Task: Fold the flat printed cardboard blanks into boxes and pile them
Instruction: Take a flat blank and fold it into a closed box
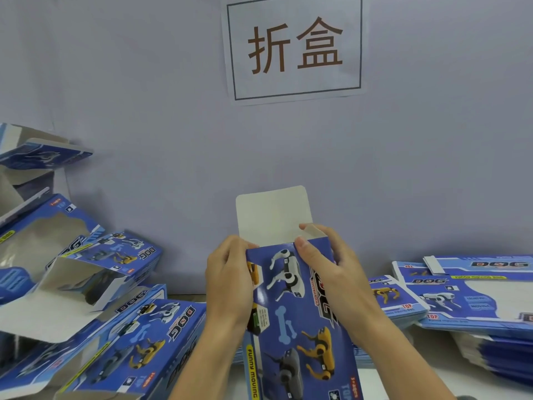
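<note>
Both forearms are raised from the bottom edge, converging on a blue printed dog box (291,313) held upright between them. The left hand (230,281) is wrapped round the box's left edge, fingers curled behind it. The right hand (331,272) grips the top right corner, thumb laid on the printed face, index finger hooked over a small side flap; the white top flap (274,215) stands free above both hands. Folded boxes (115,327) are heaped left of the left hand; flat blanks (467,295) are stacked right of the right hand, possibly in two piles
</note>
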Available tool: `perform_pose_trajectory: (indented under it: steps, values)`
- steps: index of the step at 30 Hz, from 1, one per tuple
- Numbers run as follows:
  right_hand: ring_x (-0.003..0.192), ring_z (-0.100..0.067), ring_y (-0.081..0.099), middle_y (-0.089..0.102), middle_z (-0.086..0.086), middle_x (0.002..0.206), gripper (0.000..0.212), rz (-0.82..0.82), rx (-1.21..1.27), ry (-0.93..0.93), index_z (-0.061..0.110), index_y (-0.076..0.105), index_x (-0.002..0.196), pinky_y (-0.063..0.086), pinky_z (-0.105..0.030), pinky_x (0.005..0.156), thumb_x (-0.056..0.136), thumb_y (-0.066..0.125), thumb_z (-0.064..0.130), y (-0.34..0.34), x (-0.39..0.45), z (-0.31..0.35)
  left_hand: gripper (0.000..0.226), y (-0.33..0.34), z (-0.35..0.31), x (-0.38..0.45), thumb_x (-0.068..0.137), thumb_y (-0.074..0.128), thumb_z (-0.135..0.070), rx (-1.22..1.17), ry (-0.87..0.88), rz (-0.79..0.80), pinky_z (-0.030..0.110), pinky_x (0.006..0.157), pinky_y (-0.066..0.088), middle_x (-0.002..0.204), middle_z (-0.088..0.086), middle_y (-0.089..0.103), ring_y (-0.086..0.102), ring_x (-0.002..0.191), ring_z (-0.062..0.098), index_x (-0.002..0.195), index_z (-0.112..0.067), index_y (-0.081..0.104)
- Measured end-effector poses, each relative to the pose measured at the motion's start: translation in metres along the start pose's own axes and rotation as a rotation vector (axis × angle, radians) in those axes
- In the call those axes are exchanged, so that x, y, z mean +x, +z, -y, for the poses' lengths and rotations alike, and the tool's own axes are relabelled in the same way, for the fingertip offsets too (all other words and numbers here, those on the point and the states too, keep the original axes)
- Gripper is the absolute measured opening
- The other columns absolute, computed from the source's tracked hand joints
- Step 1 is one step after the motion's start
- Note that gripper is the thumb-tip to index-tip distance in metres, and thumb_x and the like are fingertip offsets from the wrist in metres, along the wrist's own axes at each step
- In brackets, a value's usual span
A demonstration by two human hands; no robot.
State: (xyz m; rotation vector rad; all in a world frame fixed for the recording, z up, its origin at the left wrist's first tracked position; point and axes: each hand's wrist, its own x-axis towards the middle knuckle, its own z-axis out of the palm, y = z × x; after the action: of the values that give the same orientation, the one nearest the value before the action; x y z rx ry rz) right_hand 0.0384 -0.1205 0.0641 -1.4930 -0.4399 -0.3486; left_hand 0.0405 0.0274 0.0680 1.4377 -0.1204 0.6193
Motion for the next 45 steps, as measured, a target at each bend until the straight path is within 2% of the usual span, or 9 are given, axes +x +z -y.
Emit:
perform_pose_trajectory:
  steps: [5,9,12,15,20,28,31,38,45]
  values:
    - [0.088,-0.023,0.074,0.072,-0.003,0.107,0.030,0.017,0.020,-0.024,0.037,0.064,0.100,0.060,-0.037,0.069,0.075,0.062,0.053,-0.006,0.000,0.001,0.033,0.002,0.003,-0.003,0.101,0.042,-0.019,-0.030,-0.027,0.048,0.043,0.064,0.046,0.067,0.020,0.056,0.058,0.065,0.031,0.082,0.007,0.044]
    - [0.098,-0.014,0.072,0.071,0.011,0.110,0.045,0.020,0.007,-0.047,0.047,0.053,0.118,0.060,-0.029,0.073,0.074,0.060,0.054,-0.004,0.000,0.000,0.023,0.004,0.001,-0.003,0.104,0.042,-0.025,-0.015,-0.006,0.031,0.044,0.064,0.055,0.081,0.018,0.066,0.070,0.075,0.029,0.093,-0.015,0.059]
    - [0.099,-0.031,0.069,0.071,-0.004,0.106,0.024,0.006,-0.010,-0.049,0.042,0.061,0.097,0.056,-0.053,0.086,0.076,0.060,0.055,-0.001,-0.002,0.006,0.017,0.003,0.002,0.000,0.103,0.045,-0.029,-0.036,-0.005,-0.008,0.045,0.066,0.053,0.082,0.016,0.064,0.066,0.077,0.033,0.089,-0.027,0.056]
    - [0.087,-0.056,0.059,0.064,-0.029,0.093,0.024,0.025,-0.003,-0.030,0.029,0.059,0.083,0.051,-0.062,0.076,0.082,0.060,0.053,0.001,-0.005,0.008,0.012,0.001,0.004,0.000,0.103,0.047,-0.030,-0.045,-0.036,-0.014,0.049,0.069,0.056,0.091,0.022,0.064,0.067,0.085,0.041,0.093,-0.026,0.052]
    - [0.077,-0.034,0.067,0.067,-0.021,0.085,0.039,0.040,0.038,0.007,0.024,0.060,0.093,0.056,-0.042,0.069,0.091,0.050,0.062,-0.003,-0.005,0.008,0.009,-0.001,0.008,0.002,0.102,0.048,-0.032,-0.093,-0.080,0.020,0.025,0.050,0.054,0.087,0.011,0.065,0.069,0.069,0.014,0.098,-0.024,0.050]
    - [0.059,-0.019,0.065,0.063,-0.011,0.070,0.004,-0.098,-0.029,0.135,0.031,0.046,0.101,0.050,-0.031,0.054,0.101,0.043,0.029,-0.010,0.005,-0.002,0.020,0.007,0.004,-0.006,0.103,0.045,-0.020,-0.109,-0.046,0.084,0.032,0.058,0.056,0.110,0.013,0.067,0.071,0.092,0.036,0.118,-0.033,0.047]
    - [0.060,-0.019,0.068,0.067,-0.013,0.074,0.017,-0.103,-0.007,0.152,0.040,0.043,0.113,0.053,-0.028,0.052,0.101,0.044,0.028,-0.011,0.006,-0.004,0.029,0.007,0.005,-0.005,0.104,0.045,-0.024,-0.125,-0.094,0.132,0.030,0.060,0.058,0.112,0.006,0.069,0.073,0.090,0.029,0.131,-0.034,0.046]
    - [0.061,-0.026,0.067,0.067,-0.012,0.073,0.013,-0.052,0.055,0.163,0.020,0.052,0.107,0.051,-0.034,0.057,0.099,0.042,0.023,-0.008,0.003,-0.005,0.016,0.004,0.009,-0.002,0.098,0.045,-0.009,-0.075,-0.021,0.035,0.031,0.047,0.044,0.095,0.024,0.059,0.058,0.064,0.028,0.098,-0.025,0.050]
    - [0.064,-0.024,0.068,0.073,-0.015,0.084,0.019,-0.080,0.128,0.100,0.021,0.057,0.098,0.052,-0.034,0.058,0.099,0.041,0.032,-0.002,-0.001,-0.004,0.020,0.004,0.007,-0.003,0.100,0.040,-0.008,-0.129,0.097,-0.051,0.022,0.039,0.038,0.067,-0.001,0.053,0.047,0.052,0.010,0.084,-0.014,0.051]
